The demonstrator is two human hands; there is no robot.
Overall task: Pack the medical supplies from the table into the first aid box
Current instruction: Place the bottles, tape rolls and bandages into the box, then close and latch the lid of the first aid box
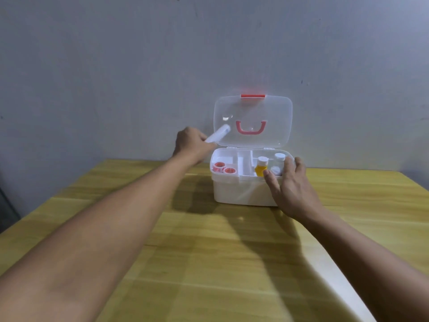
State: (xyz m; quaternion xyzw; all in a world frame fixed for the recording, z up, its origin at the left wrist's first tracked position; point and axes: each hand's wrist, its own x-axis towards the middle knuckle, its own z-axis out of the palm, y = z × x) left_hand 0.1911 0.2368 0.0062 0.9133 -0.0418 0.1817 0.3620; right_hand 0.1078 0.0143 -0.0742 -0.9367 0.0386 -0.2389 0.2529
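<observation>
- The left hand [193, 145] is closed around the near end of a blurred white tube [218, 134], which slants up and to the right in front of the box's raised clear lid [253, 122].
- The right hand [289, 182] is open, fingers spread, resting against the front right corner of the first aid box [243, 191]; it holds nothing.
- The box stands on the far side of the wooden table [209, 252], near the wall [116, 66].
- In its top tray, two red-and-white tape rolls [223, 168] lie at the left.
- A yellow bottle [261, 167] and a clear bottle [279, 159], both white-capped, stand upright at the right.
</observation>
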